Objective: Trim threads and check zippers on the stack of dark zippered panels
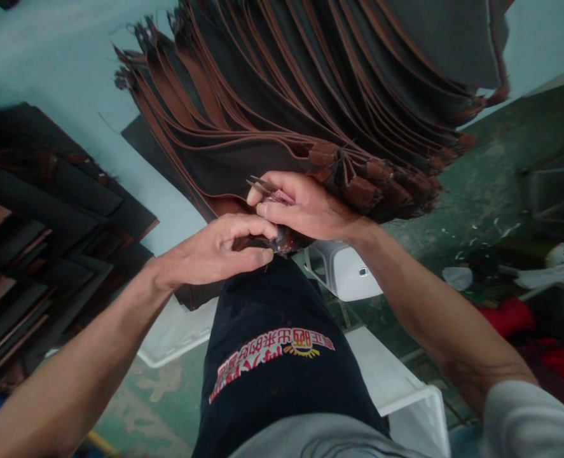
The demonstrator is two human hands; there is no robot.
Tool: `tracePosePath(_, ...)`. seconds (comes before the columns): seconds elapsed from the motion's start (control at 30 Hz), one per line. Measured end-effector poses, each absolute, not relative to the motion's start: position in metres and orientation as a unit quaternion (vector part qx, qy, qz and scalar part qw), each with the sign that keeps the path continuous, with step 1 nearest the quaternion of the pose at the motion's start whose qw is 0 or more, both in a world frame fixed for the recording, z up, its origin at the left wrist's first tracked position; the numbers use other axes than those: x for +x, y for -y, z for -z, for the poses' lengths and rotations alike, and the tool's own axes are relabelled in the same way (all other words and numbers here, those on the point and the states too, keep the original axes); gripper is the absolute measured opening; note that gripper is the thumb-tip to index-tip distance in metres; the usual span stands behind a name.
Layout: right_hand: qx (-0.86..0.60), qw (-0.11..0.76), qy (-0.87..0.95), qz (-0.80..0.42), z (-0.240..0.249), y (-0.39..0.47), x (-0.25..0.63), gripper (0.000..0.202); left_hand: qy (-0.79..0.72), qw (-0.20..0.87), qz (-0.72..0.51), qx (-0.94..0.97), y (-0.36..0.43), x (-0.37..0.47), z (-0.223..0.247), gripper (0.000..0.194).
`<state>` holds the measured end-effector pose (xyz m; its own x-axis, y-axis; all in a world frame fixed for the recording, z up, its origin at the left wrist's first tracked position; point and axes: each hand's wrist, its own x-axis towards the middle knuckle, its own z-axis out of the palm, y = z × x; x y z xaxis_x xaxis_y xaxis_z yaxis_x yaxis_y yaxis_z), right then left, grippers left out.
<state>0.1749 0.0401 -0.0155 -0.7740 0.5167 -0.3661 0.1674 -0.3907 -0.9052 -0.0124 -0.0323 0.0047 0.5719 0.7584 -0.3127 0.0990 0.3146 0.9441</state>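
My right hand (305, 205) is closed round small thread snips (282, 196) with a pink grip; their thin metal blades point up and to the left past the fingers. Beside it, my left hand (222, 249) pinches the near edge of a dark fabric panel (227, 205) with a brown reverse side. The two hands meet at the panel's corner, where blurred loose ends show between the fingertips. Beyond my hands lies a thick row of similar dark and brown panels (262, 83), overlapping in folds, with frayed thread ends at their corners.
More dark panels (72, 197) are stacked at left on the pale table (62, 83). A dark apron (286, 343) with red lettering covers my lap. Below stand a white stool (353, 270) and white plastic bins (418, 407). Red cloth (510, 315) lies at right.
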Motion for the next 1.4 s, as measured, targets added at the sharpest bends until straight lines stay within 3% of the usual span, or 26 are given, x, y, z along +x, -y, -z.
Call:
tracePosePath(0.03, -0.317, 0.111, 0.533, -0.777, 0.01, -0.04, 0.176, 0.005, -0.389, 0.704, -0.227, 0.55, 0.029, -0.014, -0.005, 0.009)
tracePosePath(0.2, -0.291, 0.104, 0.467, -0.829, -0.031, -0.044, 0.194, 0.028, -0.353, 0.714, -0.205, 0.568, 0.01, -0.017, -0.011, 0.01)
tracePosePath(0.47, -0.101, 0.033, 0.273, -0.956, -0.045, -0.022, 0.22, 0.037, -0.348, 0.755, -0.214, 0.512, -0.005, -0.013, -0.021, 0.022)
tracePosePath(0.57, -0.133, 0.106, 0.246, -0.954, -0.06, -0.006, 0.221, 0.041, -0.357, 0.762, -0.207, 0.499, -0.007, -0.013, -0.025, 0.022)
tracePosePath(0.67, -0.327, 0.184, 0.357, -0.855, -0.082, 0.008, 0.218, 0.034, -0.361, 0.77, -0.195, 0.488, -0.011, -0.013, -0.029, 0.025)
tracePosePath(0.77, -0.53, 0.222, 0.56, -0.597, -0.092, 0.019, 0.216, 0.013, -0.347, 0.791, -0.182, 0.47, -0.014, -0.013, -0.03, 0.027)
tracePosePath(0.83, -0.59, 0.241, 0.651, -0.413, -0.089, 0.025, 0.215, 0.004, -0.343, 0.803, -0.183, 0.452, -0.016, -0.013, -0.029, 0.028)
tracePosePath(0.9, -0.599, 0.248, 0.697, -0.307, -0.082, 0.029, 0.213, 0.009, -0.351, 0.807, -0.181, 0.439, -0.017, -0.014, -0.027, 0.031)
tracePosePath(1.1, -0.576, 0.26, 0.742, -0.221, -0.076, 0.035, 0.201, 0.007, -0.351, 0.834, -0.16, 0.395, -0.022, -0.011, -0.03, 0.038)
tracePosePath(1.4, -0.626, 0.278, 0.696, -0.217, -0.069, 0.04, 0.19, 0.009, -0.368, 0.82, -0.165, 0.406, -0.025, -0.016, -0.023, 0.031)
